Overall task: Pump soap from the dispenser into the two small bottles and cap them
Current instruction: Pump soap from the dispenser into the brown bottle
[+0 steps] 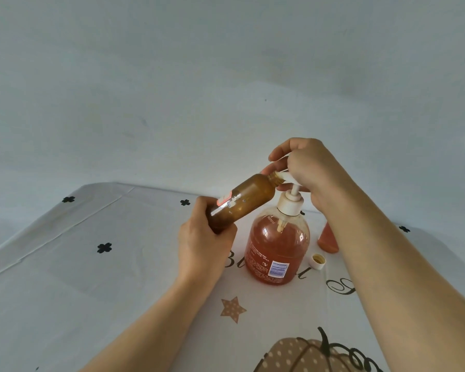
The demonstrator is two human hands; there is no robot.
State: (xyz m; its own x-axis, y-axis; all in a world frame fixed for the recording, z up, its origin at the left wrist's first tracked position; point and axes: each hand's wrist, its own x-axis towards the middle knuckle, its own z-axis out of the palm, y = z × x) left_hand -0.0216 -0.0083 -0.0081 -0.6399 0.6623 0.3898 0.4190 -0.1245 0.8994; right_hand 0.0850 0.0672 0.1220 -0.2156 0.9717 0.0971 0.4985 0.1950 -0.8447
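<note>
**Surface** (pixel 118 277): covered by a creased white cloth printed with black clover marks (pixel 104 248), a dotted brown star (pixel 232 309), a dotted pumpkin (pixel 301 355) and black script lettering (pixel 341 285). The star and pumpkin lie between the two forearms, nearer the viewer than either hand.

**Wall** (pixel 226 76): plain and pale grey-blue, rising beyond both hands.

**Left hand** (pixel 202 237): fingers wrapped round the base of a small brown bottle (pixel 242 202). The bottle is held off the surface and tilted, its open neck pointing up and right to meet the pump spout.

**Right hand** (pixel 306 173): fingers curled round the pump head of the dispenser (pixel 278 248).

**Dispenser**: clear body holding orange soap, with a white pump. It stands on the surface just right of the left hand and directly under the right hand.

**Second small bottle** (pixel 328 237): orange, standing behind the right forearm and partly hidden by it. Its top is not visible.

**Cap** (pixel 318 261): white, lying open side up on the surface, between the dispenser and the right forearm.
</note>
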